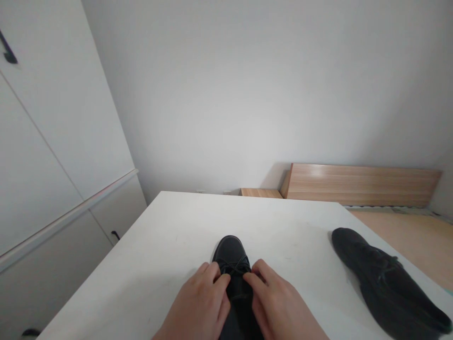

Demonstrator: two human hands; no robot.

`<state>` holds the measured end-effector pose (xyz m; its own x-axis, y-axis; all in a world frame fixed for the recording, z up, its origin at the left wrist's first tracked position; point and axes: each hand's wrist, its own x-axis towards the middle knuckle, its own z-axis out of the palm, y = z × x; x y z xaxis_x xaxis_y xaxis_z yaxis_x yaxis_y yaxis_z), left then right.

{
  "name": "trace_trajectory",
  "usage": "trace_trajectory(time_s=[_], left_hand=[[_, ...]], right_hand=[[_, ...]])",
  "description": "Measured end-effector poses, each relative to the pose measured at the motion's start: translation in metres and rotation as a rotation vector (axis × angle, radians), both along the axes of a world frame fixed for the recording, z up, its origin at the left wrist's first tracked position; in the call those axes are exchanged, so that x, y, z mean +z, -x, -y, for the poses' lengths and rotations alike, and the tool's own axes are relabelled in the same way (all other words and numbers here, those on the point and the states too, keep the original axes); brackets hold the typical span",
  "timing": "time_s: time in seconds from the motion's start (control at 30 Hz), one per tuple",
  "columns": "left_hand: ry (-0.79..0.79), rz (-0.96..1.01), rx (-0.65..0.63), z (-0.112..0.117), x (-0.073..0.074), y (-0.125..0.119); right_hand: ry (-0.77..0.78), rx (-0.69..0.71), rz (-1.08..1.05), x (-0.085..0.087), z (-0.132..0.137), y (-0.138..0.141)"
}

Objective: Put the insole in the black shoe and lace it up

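A black lace-up shoe point(230, 248) rests on the white table in front of me, toe pointing away. My left hand point(203, 297) is at the left side of its lacing, thumb and fingertips pinched together on the shoelace point(233, 265). On the opposite side my right hand point(274, 297) pinches the lace too, with its fingers curled. Thin laces cross over the front of the shoe between both hands. The fingertips partly cover the lace ends, and the shoe's sides are hidden behind my hands.
A second black lace-up shoe point(385, 283) lies at the right on the white table point(170, 226), near its edge. White cabinets point(53, 141) with dark handles stand at the left. Beyond the table are a wooden headboard point(361, 184) and a bed base point(406, 236).
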<state>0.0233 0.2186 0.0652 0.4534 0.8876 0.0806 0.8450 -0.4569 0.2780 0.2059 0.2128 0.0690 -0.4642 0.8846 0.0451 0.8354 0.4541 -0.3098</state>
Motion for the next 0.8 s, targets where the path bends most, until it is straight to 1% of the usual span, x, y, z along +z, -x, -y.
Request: trace_trajectory(time_s=[0.17, 0.23, 0.3, 0.37, 0.47, 0.53, 0.6, 0.63, 0.7, 0.8], left_hand=[[0.021, -0.199, -0.034, -0.006, 0.008, -0.017], [0.024, -0.221, -0.045, -0.007, 0.011, -0.019], [-0.007, -0.178, -0.036, -0.006, 0.018, -0.016], [-0.075, -0.011, -0.046, -0.004, 0.031, -0.01], [-0.155, 0.416, -0.117, 0.002, 0.059, 0.005], [-0.23, 0.652, -0.087, 0.006, 0.077, 0.015], [-0.296, 0.783, -0.026, 0.008, 0.088, 0.02], [-0.305, 0.814, -0.013, 0.008, 0.091, 0.02], [-0.271, 0.829, -0.036, 0.008, 0.092, 0.016], [-0.173, 0.842, -0.097, 0.007, 0.089, 0.006]], right_hand=[[-0.026, -0.09, 0.182, 0.01, -0.005, 0.017], [-0.046, -0.109, 0.207, 0.012, -0.007, 0.019], [-0.093, -0.107, 0.164, 0.015, -0.008, 0.019], [-0.13, -0.068, 0.005, 0.022, -0.007, 0.016], [-0.138, 0.019, -0.411, 0.041, -0.003, 0.01], [-0.153, 0.033, -0.673, 0.056, 0.001, 0.007], [-0.196, 0.013, -0.875, 0.068, 0.003, 0.005], [-0.207, 0.005, -0.948, 0.072, 0.004, 0.004], [-0.207, 0.024, -1.03, 0.078, 0.006, 0.004], [-0.212, 0.106, -0.989, 0.079, 0.006, 0.006]])
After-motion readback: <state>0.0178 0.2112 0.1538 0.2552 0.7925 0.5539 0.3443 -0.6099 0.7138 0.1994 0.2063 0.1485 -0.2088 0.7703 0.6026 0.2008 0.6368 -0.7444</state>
